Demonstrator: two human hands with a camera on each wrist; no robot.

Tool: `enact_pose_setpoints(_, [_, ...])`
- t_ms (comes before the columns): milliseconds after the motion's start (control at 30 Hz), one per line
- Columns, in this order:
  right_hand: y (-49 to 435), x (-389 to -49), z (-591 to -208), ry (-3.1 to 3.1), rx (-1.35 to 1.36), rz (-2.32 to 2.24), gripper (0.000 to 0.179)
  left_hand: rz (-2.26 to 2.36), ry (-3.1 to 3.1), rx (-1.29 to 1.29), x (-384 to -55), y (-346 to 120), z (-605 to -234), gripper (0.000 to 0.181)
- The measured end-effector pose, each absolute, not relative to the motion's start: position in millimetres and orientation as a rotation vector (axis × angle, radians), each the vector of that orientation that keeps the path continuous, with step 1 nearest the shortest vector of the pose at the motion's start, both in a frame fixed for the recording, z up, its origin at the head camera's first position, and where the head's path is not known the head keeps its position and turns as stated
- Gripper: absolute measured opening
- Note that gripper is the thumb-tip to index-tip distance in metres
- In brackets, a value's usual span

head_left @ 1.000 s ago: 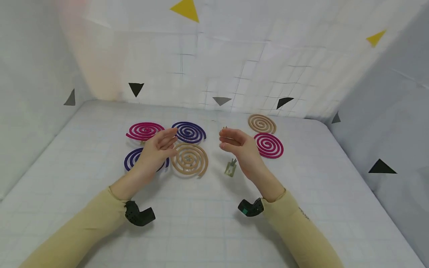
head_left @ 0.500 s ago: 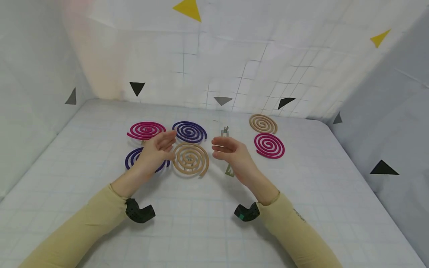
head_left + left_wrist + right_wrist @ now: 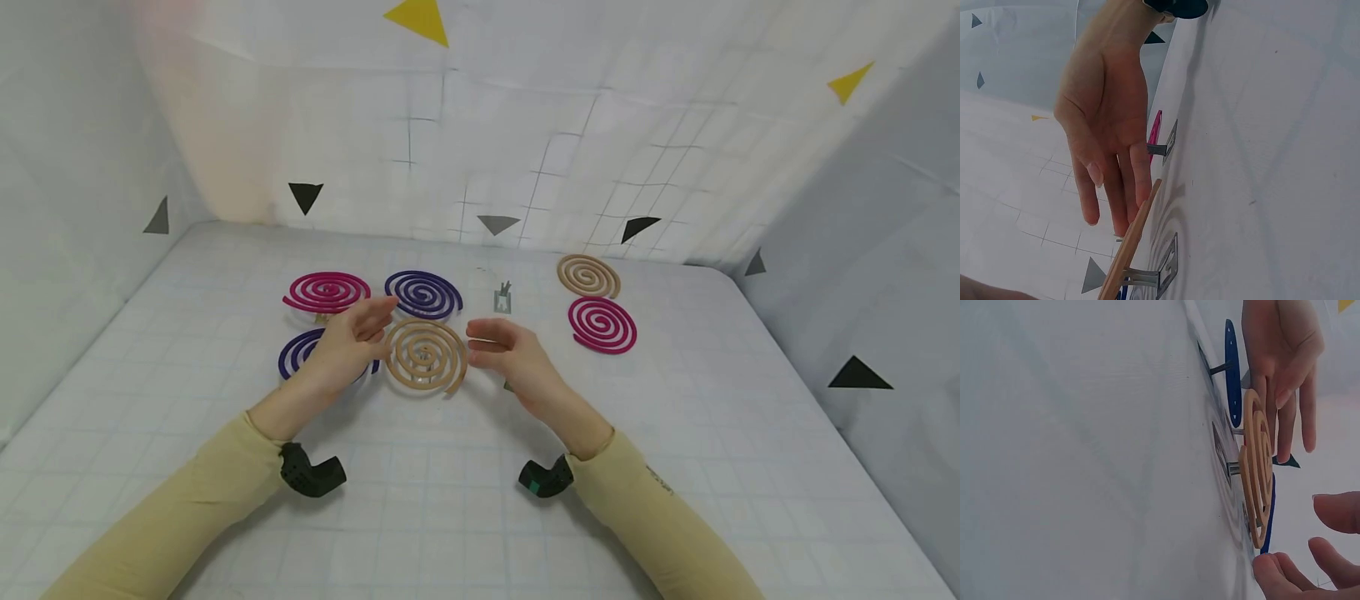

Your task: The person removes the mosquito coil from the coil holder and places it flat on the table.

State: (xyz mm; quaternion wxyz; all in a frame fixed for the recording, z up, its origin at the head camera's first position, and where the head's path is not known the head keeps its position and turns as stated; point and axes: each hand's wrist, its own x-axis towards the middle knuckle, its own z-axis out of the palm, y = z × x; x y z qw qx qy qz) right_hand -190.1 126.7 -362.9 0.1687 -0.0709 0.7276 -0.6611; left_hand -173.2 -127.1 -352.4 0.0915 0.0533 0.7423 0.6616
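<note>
A tan mosquito coil (image 3: 425, 354) sits raised on a small metal stand (image 3: 1166, 269) in the middle of the table. My left hand (image 3: 345, 346) is at its left edge, fingers gently bent, over part of a blue mosquito coil (image 3: 297, 353). My right hand (image 3: 517, 358) is at its right edge with thumb and fingers apart. In the left wrist view the right hand's fingertips (image 3: 1140, 197) lie close by the coil's rim; contact cannot be told. The right wrist view has the left hand (image 3: 1285, 369) beyond the coil and the right fingertips (image 3: 1269, 572) below it.
Behind lie a pink coil (image 3: 327, 292) and another blue coil (image 3: 423, 294). A bare metal stand (image 3: 502, 298) is at the back; another stand (image 3: 508, 387) is mostly hidden by the right hand. At right, a second tan coil (image 3: 588, 276) adjoins another pink coil (image 3: 602, 326).
My right hand has moved left and slightly nearer, from over the bare stands to the tan coil's right edge. The left hand and all coils have stayed in place.
</note>
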Motion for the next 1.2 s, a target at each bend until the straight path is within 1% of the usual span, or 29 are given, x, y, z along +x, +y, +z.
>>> enact_pose_setpoints(533, [124.4, -188.4, -367.6, 2.017, -0.192, -1.864, 0.053, 1.976, 2.146, 0.208, -176.3, -128.8, -357.4, 0.071])
enact_pose_setpoints(900, [125.0, -189.0, -368.5, 2.006, -0.18, -1.866, 0.056, 1.916, 2.173, 0.21, -178.5, -129.3, -359.0, 0.07])
enact_pose_setpoints(1200, [126.2, -189.7, -367.7, 2.002, -0.152, -1.863, 0.052, 1.874, 2.189, 0.214, -178.9, -129.4, -358.7, 0.068])
